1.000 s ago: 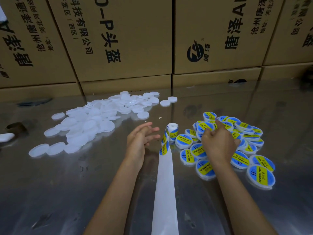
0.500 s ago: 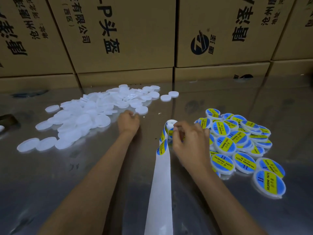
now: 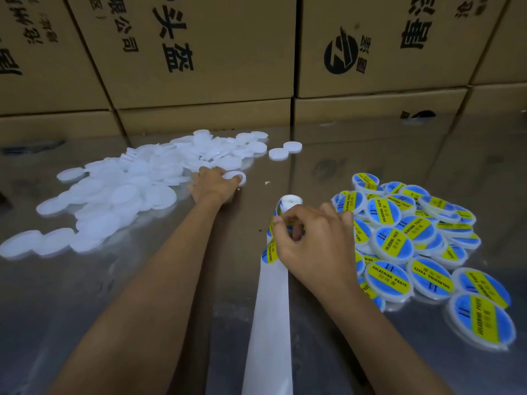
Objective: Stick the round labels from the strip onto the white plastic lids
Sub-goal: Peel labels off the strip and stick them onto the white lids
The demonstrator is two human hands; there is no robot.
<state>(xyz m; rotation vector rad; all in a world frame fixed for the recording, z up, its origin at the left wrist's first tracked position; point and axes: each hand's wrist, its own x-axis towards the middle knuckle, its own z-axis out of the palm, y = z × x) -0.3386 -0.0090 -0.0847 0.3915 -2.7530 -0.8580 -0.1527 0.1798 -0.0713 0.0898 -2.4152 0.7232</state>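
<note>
Currently the left hand [image 3: 212,185] is stretched out to the near right edge of the heap of plain white lids [image 3: 125,192] on the reflective worktop [image 3: 85,309]. Its fingers are curled over one lid [image 3: 236,177] at the heap's edge, touching it; whether that lid is lifted off the surface cannot be told.

Right hand [image 3: 310,246] is at the curled far end of the label strip [image 3: 269,323]. Thumb and forefinger are closed in a pinch on a blue-and-yellow round label [image 3: 289,223] at the curl, remaining fingers loosely bent. Whether the label is already free of the backing cannot be told (the fingers hide its edge).

The strip's bare white backing runs from the curl straight toward the camera, between the two forearms. One more label [image 3: 269,253] shows on the strip just left of the right hand.

Labelled lids [image 3: 413,240] lie in an overlapping pile just right of the right hand, print reading "SOLDERING PASTE". Two single plain lids [image 3: 285,150] sit apart behind the heap. Printed cardboard cartons [image 3: 199,67] are stacked along the worktop's far edge.
</note>
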